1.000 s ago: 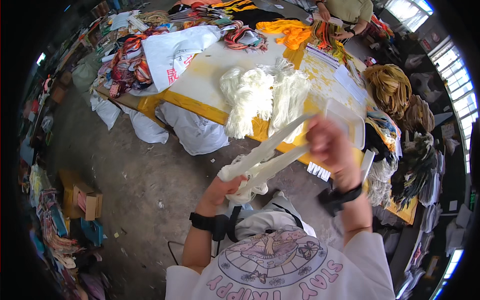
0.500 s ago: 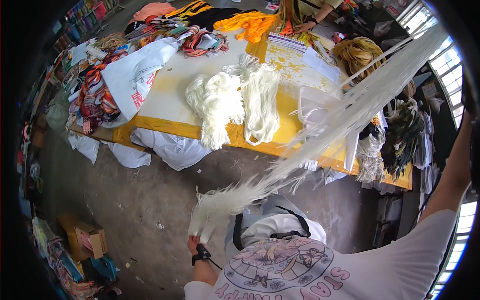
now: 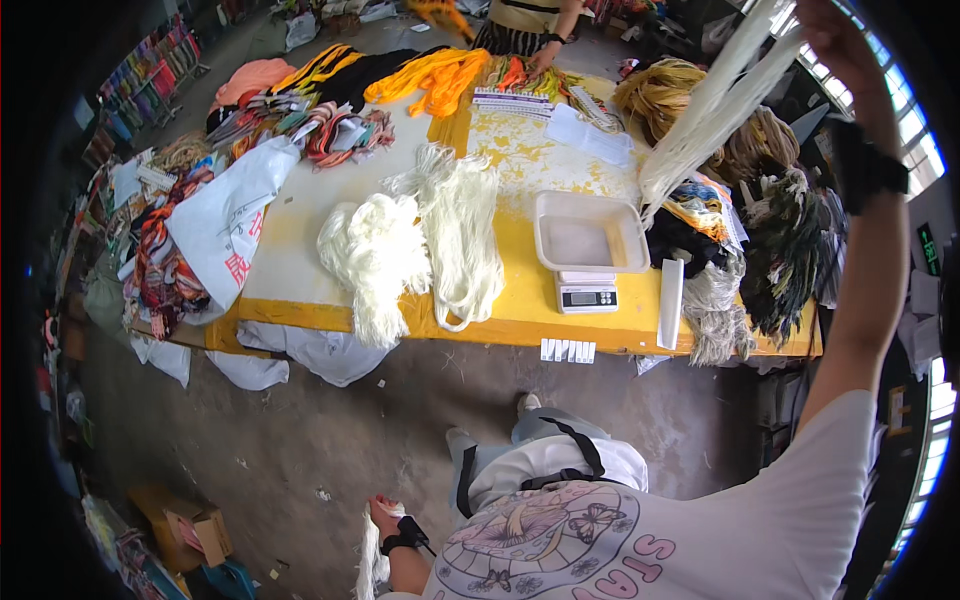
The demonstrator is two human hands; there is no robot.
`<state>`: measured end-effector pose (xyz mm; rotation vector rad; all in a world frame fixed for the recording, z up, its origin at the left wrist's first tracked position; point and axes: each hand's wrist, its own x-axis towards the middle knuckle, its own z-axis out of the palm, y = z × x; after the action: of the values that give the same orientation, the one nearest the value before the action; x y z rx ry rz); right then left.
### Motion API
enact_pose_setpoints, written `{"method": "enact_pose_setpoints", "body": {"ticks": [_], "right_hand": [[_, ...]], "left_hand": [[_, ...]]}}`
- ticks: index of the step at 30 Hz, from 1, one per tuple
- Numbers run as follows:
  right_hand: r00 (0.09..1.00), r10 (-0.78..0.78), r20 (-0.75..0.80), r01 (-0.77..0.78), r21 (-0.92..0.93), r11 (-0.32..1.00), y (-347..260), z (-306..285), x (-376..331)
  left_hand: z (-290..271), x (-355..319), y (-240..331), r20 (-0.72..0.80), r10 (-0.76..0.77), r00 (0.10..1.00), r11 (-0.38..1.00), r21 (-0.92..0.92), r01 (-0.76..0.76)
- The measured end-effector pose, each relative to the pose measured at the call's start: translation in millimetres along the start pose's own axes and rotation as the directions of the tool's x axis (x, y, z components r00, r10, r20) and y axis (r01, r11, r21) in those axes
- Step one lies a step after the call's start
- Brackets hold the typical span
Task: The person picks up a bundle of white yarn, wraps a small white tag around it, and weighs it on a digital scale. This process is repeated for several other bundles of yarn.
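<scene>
My right hand (image 3: 835,45) is raised high at the upper right, shut on a long bundle of white yarn strands (image 3: 700,120) that hangs down over the table's right part. My left hand (image 3: 385,515) is low beside my hip, closed on a short tuft of white yarn (image 3: 368,560) that points at the floor. Two heaps of the same white yarn (image 3: 375,250) (image 3: 462,230) lie on the yellow table (image 3: 500,320), partly over its front edge.
A small scale (image 3: 588,296) carrying a white tray (image 3: 588,232) stands near the table's front. Coloured yarn hanks (image 3: 780,240) crowd the right end, fabrics and a white sack (image 3: 225,225) the left. Another person's hand (image 3: 545,62) rests at the far side. A cardboard box (image 3: 195,525) sits on the floor.
My right arm has swung up and to the right with the long strands. My left hand has dropped low, and the yarn no longer stretches between my hands.
</scene>
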<state>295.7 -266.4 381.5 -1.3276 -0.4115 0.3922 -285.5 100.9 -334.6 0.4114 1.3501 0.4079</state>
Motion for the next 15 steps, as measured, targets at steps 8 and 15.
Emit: {"method": "enact_pose_setpoints", "body": {"ticks": [8,15], "right_hand": [[0.990,-0.056,-0.130,0.035,-0.156,0.987,179,-89,22],[0.852,-0.137,-0.506,-0.298,-0.682,0.668,428,-229,-9]], "left_hand": [[77,-68,12,0.216,0.196,0.957,0.974,-0.155,-0.164],[191,-171,20,0.463,0.261,0.847,0.959,-0.226,-0.171]]}}
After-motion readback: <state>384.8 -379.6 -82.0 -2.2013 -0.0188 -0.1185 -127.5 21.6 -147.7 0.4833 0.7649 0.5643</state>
